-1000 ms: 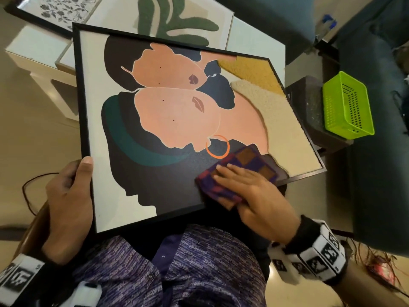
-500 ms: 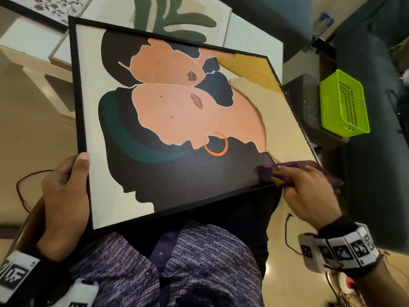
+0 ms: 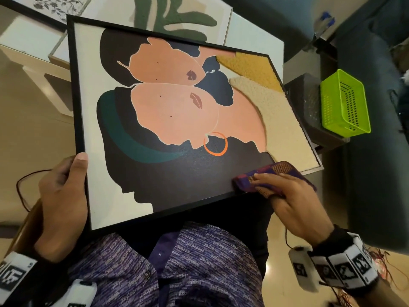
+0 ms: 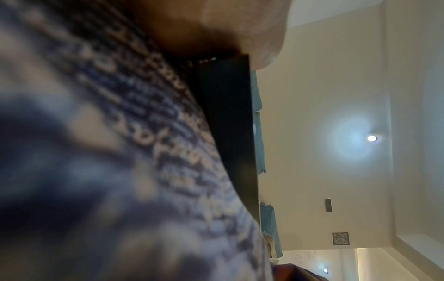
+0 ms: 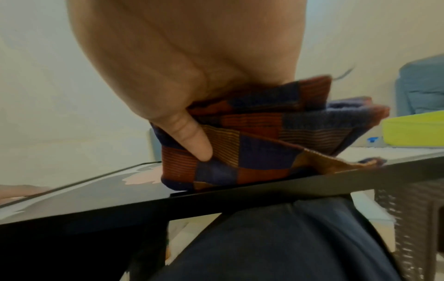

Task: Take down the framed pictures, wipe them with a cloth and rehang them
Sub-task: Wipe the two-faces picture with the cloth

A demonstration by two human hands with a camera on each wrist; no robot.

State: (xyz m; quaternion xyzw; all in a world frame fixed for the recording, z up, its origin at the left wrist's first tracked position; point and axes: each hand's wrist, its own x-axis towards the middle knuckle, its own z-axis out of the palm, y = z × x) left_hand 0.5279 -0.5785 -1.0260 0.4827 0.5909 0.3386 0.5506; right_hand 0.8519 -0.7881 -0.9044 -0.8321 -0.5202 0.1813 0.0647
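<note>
A black-framed picture [image 3: 93,129] of two peach faces lies tilted on my lap. My left hand [image 3: 64,191] grips its left edge, thumb on top of the frame; in the left wrist view only the palm [image 4: 216,28] and the black frame edge [image 4: 228,123] show against my shirt. My right hand [image 3: 294,196] holds a folded purple-and-rust checked cloth [image 3: 272,173] on the glass at the picture's lower right corner. In the right wrist view the thumb [image 5: 194,140] pinches the cloth [image 5: 259,144] just above the frame's near edge [image 5: 216,197].
Two more framed pictures, a green leaf print [image 3: 177,16] and a floral print [image 3: 57,3], lie on a white table [image 3: 254,41] beyond. A lime-green basket [image 3: 345,103] sits on a dark wicker stool [image 3: 307,103] at right, beside a dark sofa [image 3: 376,185]. Cables lie on the floor.
My right hand swept the cloth rightward along the picture's lower part, from the dark middle area to the lower right corner. The left hand kept its grip.
</note>
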